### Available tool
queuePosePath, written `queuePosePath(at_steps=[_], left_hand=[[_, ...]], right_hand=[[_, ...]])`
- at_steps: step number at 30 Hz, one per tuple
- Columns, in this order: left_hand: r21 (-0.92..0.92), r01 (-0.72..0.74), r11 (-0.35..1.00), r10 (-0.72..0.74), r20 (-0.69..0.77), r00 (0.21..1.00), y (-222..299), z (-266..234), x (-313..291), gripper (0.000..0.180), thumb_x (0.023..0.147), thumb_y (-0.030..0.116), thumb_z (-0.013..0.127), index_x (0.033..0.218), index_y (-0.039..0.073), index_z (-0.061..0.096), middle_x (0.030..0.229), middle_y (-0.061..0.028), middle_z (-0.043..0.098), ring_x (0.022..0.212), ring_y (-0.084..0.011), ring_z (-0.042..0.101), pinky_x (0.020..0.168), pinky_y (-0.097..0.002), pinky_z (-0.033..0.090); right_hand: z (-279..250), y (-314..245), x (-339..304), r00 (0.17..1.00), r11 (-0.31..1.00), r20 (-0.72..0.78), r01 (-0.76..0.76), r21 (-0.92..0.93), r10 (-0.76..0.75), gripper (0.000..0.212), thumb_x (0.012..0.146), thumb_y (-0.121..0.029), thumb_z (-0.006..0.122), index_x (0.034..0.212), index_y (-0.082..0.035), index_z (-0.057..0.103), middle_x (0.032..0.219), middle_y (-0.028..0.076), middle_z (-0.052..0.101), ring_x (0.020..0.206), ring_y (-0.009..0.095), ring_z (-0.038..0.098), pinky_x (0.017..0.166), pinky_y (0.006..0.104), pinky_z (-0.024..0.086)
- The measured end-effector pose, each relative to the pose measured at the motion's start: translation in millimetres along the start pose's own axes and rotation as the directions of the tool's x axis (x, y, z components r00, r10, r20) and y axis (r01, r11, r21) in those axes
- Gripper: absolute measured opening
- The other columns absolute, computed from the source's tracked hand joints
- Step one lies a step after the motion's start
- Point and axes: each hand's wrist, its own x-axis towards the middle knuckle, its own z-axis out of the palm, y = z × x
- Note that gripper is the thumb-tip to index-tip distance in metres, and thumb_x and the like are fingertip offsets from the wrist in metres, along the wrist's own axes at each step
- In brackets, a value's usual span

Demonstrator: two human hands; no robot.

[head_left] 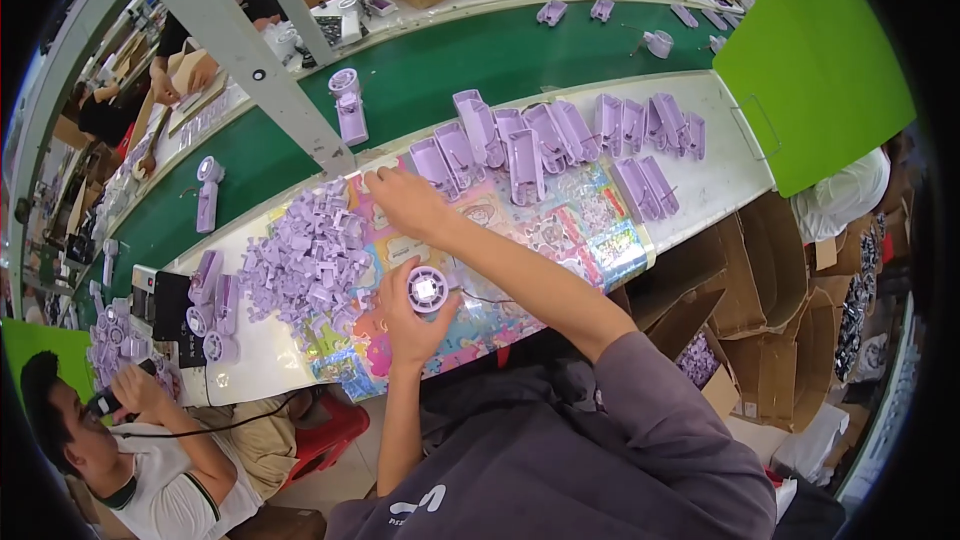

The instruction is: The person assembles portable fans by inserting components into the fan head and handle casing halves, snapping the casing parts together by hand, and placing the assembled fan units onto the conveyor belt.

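My left hand is closed around a round light-purple plastic housing with a white centre, held above the colourful mat. A thin dark wire trails from the housing to the right. My right hand reaches across to the far side of the mat, beside the heap of small light-purple plastic parts. Its fingers are curled together, and whatever they may hold is hidden. Beyond it, to the right, stand several open light-purple shells in a row, some with wires.
A green conveyor belt carries spaced purple assemblies behind the white bench. A metal post slants down to the bench. At the left a person holds a dark corded tool. Cardboard boxes stand at the right.
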Motion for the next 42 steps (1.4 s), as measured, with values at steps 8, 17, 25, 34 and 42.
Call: queuePosePath(at_steps=[8, 17, 25, 34, 42], left_hand=[[0.060, -0.054, 0.997, 0.055, -0.020, 0.998, 2.1, 5.6, 0.6, 0.067, 0.068, 0.019, 0.089, 0.125, 0.002, 0.058, 0.112, -0.0164, 0.061, 0.106, -0.0360, 0.057, 0.094, -0.0460, 0.043], [0.067, -0.136, 0.989, 0.134, 0.035, 0.990, 10.3, 5.8, 3.0, 0.066, 0.067, 0.017, 0.091, 0.121, 0.003, 0.056, 0.114, -0.0172, 0.059, 0.108, -0.0381, 0.056, 0.092, -0.0475, 0.044], [-0.608, 0.328, 0.723, -0.162, 0.313, 0.936, 19.9, 3.5, 0.0, 0.040, 0.088, 0.009, 0.075, 0.122, 0.002, 0.055, 0.123, -0.0112, 0.061, 0.116, -0.0190, 0.057, 0.100, -0.0340, 0.046], [-0.531, 0.265, 0.805, -0.150, 0.251, 0.956, 14.6, 13.4, 1.0, 0.012, 0.090, 0.004, 0.067, 0.100, -0.002, 0.067, 0.103, -0.0090, 0.066, 0.095, -0.0159, 0.061, 0.087, -0.0281, 0.047], [-0.767, 0.454, 0.453, -0.182, 0.419, 0.890, 14.2, -1.4, 1.5, 0.009, 0.087, 0.001, 0.067, 0.094, -0.004, 0.066, 0.100, -0.0072, 0.065, 0.092, -0.0148, 0.059, 0.085, -0.0273, 0.044]], right_hand=[[-84.5, -21.3, -135.9, 0.855, 0.562, 0.048, -0.380, 0.735, 0.516, 0.030, 0.096, -0.010, 0.068, 0.120, 0.001, 0.054, 0.104, 0.014, 0.071, 0.088, 0.017, 0.070, 0.075, 0.0309, 0.054], [-68.6, -32.2, -181.6, 0.777, 0.175, 0.285, -0.448, 0.877, 0.562, 0.025, 0.096, -0.004, 0.067, 0.118, 0.000, 0.056, 0.097, 0.004, 0.067, 0.084, 0.008, 0.063, 0.072, 0.0236, 0.050], [-95.2, -45.0, -185.6, 0.828, 0.432, 0.199, -0.459, 0.776, 0.524, 0.029, 0.093, -0.002, 0.070, 0.120, 0.001, 0.061, 0.098, 0.008, 0.071, 0.079, 0.009, 0.063, 0.071, 0.0264, 0.052], [-96.3, -44.4, -198.2, 0.904, 0.560, 0.152, -0.372, 0.740, 0.399, 0.034, 0.096, -0.011, 0.067, 0.126, 0.002, 0.059, 0.109, 0.017, 0.066, 0.087, 0.028, 0.066, 0.076, 0.0378, 0.052], [-110.8, -56.4, -194.7, 0.930, 0.619, 0.149, -0.337, 0.709, 0.335, 0.035, 0.094, -0.011, 0.071, 0.125, 0.001, 0.061, 0.098, 0.012, 0.064, 0.081, 0.021, 0.063, 0.072, 0.0340, 0.051]])
